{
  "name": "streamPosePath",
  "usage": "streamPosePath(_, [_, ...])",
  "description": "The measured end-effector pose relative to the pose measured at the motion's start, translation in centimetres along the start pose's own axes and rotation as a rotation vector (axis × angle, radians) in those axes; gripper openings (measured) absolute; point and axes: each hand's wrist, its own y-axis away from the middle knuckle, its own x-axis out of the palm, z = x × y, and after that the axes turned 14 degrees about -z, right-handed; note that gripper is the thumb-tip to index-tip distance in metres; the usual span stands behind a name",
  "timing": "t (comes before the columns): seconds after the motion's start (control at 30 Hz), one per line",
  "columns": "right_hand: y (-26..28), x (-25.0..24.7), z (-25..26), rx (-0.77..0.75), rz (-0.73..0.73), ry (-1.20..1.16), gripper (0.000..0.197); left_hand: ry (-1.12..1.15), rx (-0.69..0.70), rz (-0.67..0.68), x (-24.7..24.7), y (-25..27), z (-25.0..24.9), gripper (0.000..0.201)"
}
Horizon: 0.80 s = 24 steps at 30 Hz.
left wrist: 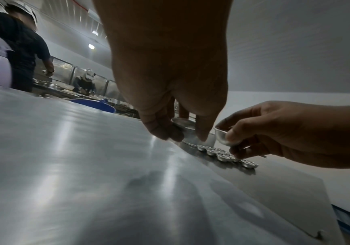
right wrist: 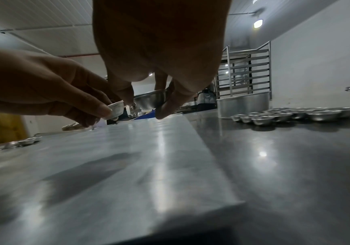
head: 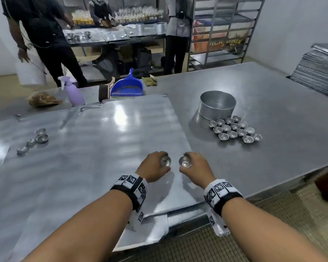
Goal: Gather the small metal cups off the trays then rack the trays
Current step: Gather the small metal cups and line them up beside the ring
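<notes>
Left hand (head: 153, 165): fingers curled round one small metal cup (head: 165, 161), held just above the near right corner of the top tray (head: 106, 133); right hand (head: 195, 167): pinching a second cup (head: 185, 161) just beside the first, at the tray's right edge. Gathered cups (head: 235, 129): clustered on the worktop (head: 273, 103) ahead and to the right, beside a round tin (head: 217, 104), nearer the right hand. Remaining cups (head: 33, 141): far left on the tray, nearer the left hand; rack (head: 227, 31) stands beyond the worktop.

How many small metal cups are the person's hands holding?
2. One small round silver metal cup is pinched in the left hand; the other cup is in the right hand. Palms may hide more.
</notes>
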Motion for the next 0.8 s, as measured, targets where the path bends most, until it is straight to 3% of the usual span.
streamPosePath(0.23, [-2.6,-8.9,-10.8,0.082,-0.057,0.044,0.055,0.01,0.04,0.039,9.8,-3.5,-9.5,0.052])
streamPosePath(0.8, [-8.0,-12.8,-22.2,0.256,0.0,0.172,0.057,-0.06,0.046,0.288,21.8,-11.3,-14.7,0.057])
